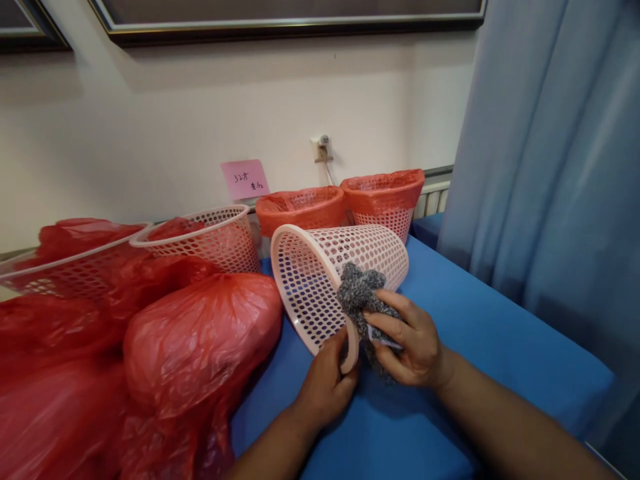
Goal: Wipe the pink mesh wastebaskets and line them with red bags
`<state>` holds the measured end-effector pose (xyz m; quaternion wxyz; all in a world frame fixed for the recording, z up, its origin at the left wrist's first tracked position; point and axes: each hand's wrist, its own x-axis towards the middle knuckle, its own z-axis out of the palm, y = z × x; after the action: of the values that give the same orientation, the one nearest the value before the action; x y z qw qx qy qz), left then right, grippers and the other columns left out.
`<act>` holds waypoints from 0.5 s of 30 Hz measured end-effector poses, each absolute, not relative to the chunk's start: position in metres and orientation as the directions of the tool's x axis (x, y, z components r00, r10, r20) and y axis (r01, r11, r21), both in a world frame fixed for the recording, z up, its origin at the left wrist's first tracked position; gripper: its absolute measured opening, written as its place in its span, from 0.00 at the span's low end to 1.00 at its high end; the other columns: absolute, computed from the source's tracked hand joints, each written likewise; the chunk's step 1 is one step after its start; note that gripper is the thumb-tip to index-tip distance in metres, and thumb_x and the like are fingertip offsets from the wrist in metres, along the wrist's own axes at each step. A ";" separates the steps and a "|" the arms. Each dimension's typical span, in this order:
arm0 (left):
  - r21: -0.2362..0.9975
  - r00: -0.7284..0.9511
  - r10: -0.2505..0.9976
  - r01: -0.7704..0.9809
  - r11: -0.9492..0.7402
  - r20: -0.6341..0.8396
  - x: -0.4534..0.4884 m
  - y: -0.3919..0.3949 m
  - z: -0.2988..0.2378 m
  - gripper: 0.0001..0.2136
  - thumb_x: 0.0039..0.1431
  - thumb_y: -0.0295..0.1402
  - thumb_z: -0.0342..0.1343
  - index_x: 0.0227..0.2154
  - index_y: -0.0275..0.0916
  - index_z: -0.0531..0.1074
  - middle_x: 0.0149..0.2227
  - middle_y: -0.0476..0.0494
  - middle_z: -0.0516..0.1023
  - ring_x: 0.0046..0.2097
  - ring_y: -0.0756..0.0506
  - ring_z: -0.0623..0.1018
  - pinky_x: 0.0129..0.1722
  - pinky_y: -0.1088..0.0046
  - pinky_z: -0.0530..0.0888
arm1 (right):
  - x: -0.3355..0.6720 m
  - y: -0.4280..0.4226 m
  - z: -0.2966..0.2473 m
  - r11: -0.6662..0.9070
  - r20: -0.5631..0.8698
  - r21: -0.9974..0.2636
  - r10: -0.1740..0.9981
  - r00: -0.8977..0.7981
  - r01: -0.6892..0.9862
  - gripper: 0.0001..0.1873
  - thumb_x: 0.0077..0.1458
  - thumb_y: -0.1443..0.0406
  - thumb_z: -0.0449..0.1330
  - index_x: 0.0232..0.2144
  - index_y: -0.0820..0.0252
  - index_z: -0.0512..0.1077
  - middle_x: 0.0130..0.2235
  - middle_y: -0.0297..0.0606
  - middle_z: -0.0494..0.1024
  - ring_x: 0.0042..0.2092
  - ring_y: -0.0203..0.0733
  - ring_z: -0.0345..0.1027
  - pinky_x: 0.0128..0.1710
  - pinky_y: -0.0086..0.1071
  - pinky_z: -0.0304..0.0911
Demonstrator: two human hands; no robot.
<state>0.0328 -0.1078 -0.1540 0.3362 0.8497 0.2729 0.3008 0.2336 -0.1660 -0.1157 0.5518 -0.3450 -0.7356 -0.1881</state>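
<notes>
At six o'clock, the left hand (327,379) is bare, and the left forearm (283,437) is smooth and bare too. Between four and five o'clock, the right hand (417,347) and right forearm (515,413) are equally uncovered.

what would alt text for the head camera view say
A left hand holds a sideways pink basket by its rim while the right hand holds a gray cloth against it, on a blue surface beside red plastic bags.

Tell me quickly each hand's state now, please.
Left hand: closed, holding the tipped pink basket.
Right hand: closed, holding the grey cloth.
</notes>
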 end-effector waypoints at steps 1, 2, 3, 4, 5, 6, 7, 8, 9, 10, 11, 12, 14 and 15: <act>0.751 0.654 0.675 0.243 -0.614 0.340 0.034 -0.110 -0.151 0.29 0.60 0.26 0.54 0.65 0.39 0.61 0.61 0.36 0.72 0.58 0.36 0.73 0.61 0.54 0.69 | 0.233 -0.165 -0.116 0.703 0.938 -0.094 0.299 -0.173 0.705 0.30 0.53 0.71 0.58 0.59 0.56 0.67 0.59 0.48 0.69 0.57 0.50 0.70 0.51 0.42 0.73; 0.765 0.638 0.686 0.228 -0.602 0.350 0.035 -0.113 -0.148 0.27 0.64 0.29 0.53 0.66 0.39 0.60 0.61 0.36 0.72 0.59 0.36 0.73 0.61 0.54 0.69 | 0.234 -0.163 -0.117 0.706 0.934 -0.097 0.308 -0.180 0.702 0.28 0.53 0.72 0.58 0.58 0.56 0.68 0.58 0.48 0.69 0.56 0.49 0.71 0.51 0.42 0.73; 0.778 0.625 0.696 0.216 -0.590 0.354 0.036 -0.115 -0.146 0.25 0.66 0.32 0.52 0.65 0.40 0.61 0.61 0.36 0.72 0.60 0.37 0.73 0.62 0.55 0.68 | 0.237 -0.159 -0.119 0.695 0.930 -0.122 0.329 -0.162 0.709 0.27 0.53 0.72 0.58 0.56 0.56 0.69 0.58 0.47 0.70 0.56 0.49 0.71 0.51 0.41 0.73; 0.788 0.616 0.704 0.209 -0.579 0.353 0.036 -0.117 -0.144 0.23 0.67 0.34 0.51 0.64 0.40 0.63 0.61 0.37 0.73 0.60 0.37 0.73 0.63 0.55 0.68 | 0.241 -0.153 -0.122 0.663 0.926 -0.173 0.362 -0.109 0.729 0.25 0.54 0.71 0.58 0.55 0.56 0.70 0.58 0.47 0.70 0.56 0.49 0.71 0.52 0.42 0.72; 0.796 0.611 0.710 0.207 -0.569 0.349 0.036 -0.118 -0.143 0.22 0.68 0.35 0.51 0.63 0.40 0.65 0.60 0.37 0.74 0.61 0.37 0.73 0.63 0.55 0.67 | 0.247 -0.145 -0.126 0.608 0.916 -0.251 0.401 -0.019 0.753 0.24 0.54 0.71 0.58 0.54 0.56 0.71 0.58 0.47 0.70 0.56 0.49 0.70 0.53 0.43 0.71; 0.800 0.611 0.715 0.211 -0.561 0.341 0.036 -0.119 -0.143 0.21 0.68 0.36 0.50 0.62 0.40 0.67 0.60 0.38 0.74 0.61 0.37 0.73 0.63 0.55 0.67 | 0.256 -0.136 -0.130 0.531 0.892 -0.352 0.439 0.104 0.771 0.22 0.55 0.69 0.58 0.53 0.56 0.72 0.58 0.48 0.70 0.57 0.50 0.70 0.55 0.45 0.70; 0.800 0.615 0.716 0.220 -0.558 0.330 0.035 -0.119 -0.144 0.20 0.69 0.36 0.51 0.61 0.40 0.68 0.59 0.38 0.74 0.60 0.38 0.73 0.63 0.56 0.67 | 0.267 -0.127 -0.135 0.437 0.848 -0.466 0.470 0.247 0.769 0.21 0.55 0.67 0.57 0.52 0.58 0.73 0.57 0.49 0.71 0.57 0.52 0.69 0.57 0.46 0.68; 0.795 0.622 0.714 0.234 -0.560 0.320 0.033 -0.119 -0.146 0.20 0.69 0.37 0.51 0.61 0.40 0.68 0.59 0.38 0.75 0.59 0.38 0.74 0.63 0.56 0.67 | 0.279 -0.116 -0.140 0.335 0.778 -0.584 0.492 0.391 0.740 0.20 0.55 0.65 0.57 0.51 0.59 0.74 0.55 0.50 0.72 0.57 0.53 0.69 0.58 0.48 0.66; 0.784 0.631 0.709 0.250 -0.569 0.313 0.032 -0.118 -0.148 0.20 0.69 0.37 0.50 0.61 0.40 0.69 0.58 0.38 0.75 0.58 0.38 0.74 0.63 0.56 0.68 | 0.292 -0.107 -0.144 0.236 0.690 -0.687 0.509 0.515 0.687 0.21 0.54 0.63 0.57 0.50 0.61 0.74 0.53 0.50 0.74 0.56 0.55 0.69 0.58 0.51 0.65; 0.770 0.642 0.702 0.266 -0.580 0.308 0.030 -0.117 -0.151 0.20 0.69 0.36 0.50 0.61 0.39 0.68 0.57 0.38 0.76 0.57 0.38 0.75 0.62 0.56 0.68 | 0.304 -0.099 -0.148 0.149 0.595 -0.767 0.530 0.604 0.624 0.22 0.53 0.61 0.57 0.48 0.63 0.75 0.51 0.51 0.75 0.54 0.56 0.70 0.58 0.53 0.65; 0.754 0.655 0.692 0.278 -0.595 0.304 0.029 -0.116 -0.153 0.20 0.69 0.35 0.50 0.61 0.39 0.68 0.56 0.38 0.76 0.56 0.39 0.75 0.61 0.56 0.69 | 0.313 -0.092 -0.152 0.085 0.519 -0.816 0.545 0.659 0.572 0.23 0.52 0.60 0.58 0.48 0.64 0.76 0.48 0.51 0.76 0.52 0.57 0.71 0.58 0.55 0.65; 0.739 0.668 0.680 0.287 -0.609 0.302 0.029 -0.115 -0.156 0.20 0.68 0.34 0.50 0.62 0.39 0.67 0.55 0.38 0.77 0.55 0.39 0.75 0.61 0.56 0.69 | 0.318 -0.089 -0.153 0.055 0.481 -0.836 0.550 0.683 0.546 0.23 0.51 0.59 0.58 0.47 0.65 0.76 0.47 0.50 0.76 0.51 0.57 0.72 0.57 0.56 0.64; 0.710 0.690 0.656 0.294 -0.640 0.306 0.030 -0.111 -0.159 0.22 0.66 0.29 0.50 0.62 0.40 0.67 0.55 0.39 0.77 0.53 0.40 0.76 0.59 0.57 0.70 | 0.313 -0.091 -0.153 0.109 0.545 -0.801 0.540 0.641 0.589 0.22 0.52 0.60 0.58 0.48 0.63 0.75 0.48 0.50 0.76 0.52 0.56 0.71 0.58 0.56 0.64; 0.697 0.699 0.643 0.290 -0.656 0.314 0.031 -0.109 -0.160 0.23 0.65 0.26 0.50 0.62 0.41 0.67 0.55 0.39 0.76 0.53 0.40 0.75 0.59 0.57 0.70 | 0.304 -0.097 -0.150 0.183 0.628 -0.742 0.528 0.572 0.645 0.22 0.53 0.61 0.58 0.50 0.61 0.75 0.51 0.49 0.74 0.55 0.55 0.70 0.59 0.54 0.64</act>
<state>0.0307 -0.1085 -0.1602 0.3156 0.8659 0.2694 0.2792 0.3043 -0.0972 -0.1502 0.6165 -0.6372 -0.4601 -0.0476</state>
